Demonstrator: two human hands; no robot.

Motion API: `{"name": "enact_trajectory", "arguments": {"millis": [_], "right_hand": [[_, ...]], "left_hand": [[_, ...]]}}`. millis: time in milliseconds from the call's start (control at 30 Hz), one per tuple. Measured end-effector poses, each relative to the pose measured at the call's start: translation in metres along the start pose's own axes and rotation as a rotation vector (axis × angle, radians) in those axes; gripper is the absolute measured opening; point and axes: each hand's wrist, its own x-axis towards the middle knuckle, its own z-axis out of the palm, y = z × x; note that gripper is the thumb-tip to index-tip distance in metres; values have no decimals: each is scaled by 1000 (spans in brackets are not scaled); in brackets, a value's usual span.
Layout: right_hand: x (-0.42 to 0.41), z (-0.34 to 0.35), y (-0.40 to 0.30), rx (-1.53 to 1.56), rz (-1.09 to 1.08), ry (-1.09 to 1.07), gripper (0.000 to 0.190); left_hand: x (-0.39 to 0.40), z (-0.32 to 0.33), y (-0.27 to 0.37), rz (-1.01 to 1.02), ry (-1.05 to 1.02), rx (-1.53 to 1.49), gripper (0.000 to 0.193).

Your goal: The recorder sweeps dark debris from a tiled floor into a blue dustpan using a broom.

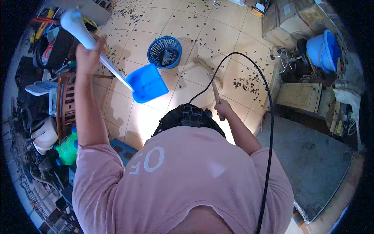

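Note:
My left hand [89, 57] grips the long white handle [115, 70] of a dustpan, the handle's thick end rising above my fist. Its blue pan [147, 83] is low over the tiled floor, with a few dark bits on it. In my right hand [224, 108] is the wooden handle of a short straw brush [206, 65]; the bristles point away from me over the floor. A blue perforated basket [164, 52] stands just beyond the pan, with a dark, partly see-through thing inside. Small dark curled pieces [247, 83] lie in a patch right of the brush.
More dark pieces [128, 14] are scattered across the far floor. On the left stand a wooden chair [65, 102] and a green container [67, 149]. Cardboard boxes [292, 20], a blue bucket [323, 51] and a dark flat panel [304, 158] are on the right. A black cable [271, 122] loops beside me.

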Motion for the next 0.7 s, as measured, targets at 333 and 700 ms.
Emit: {"name": "enact_trajectory", "arguments": {"millis": [333,700], "right_hand": [[9,52,-82,-475,17,-194,30],[-37,16,-3,-694,-52,-155,31]], "left_hand": [[-108,32,-119,-299,59,-268,15],[-180,96,-170,-397,-113,-165,18]]}}
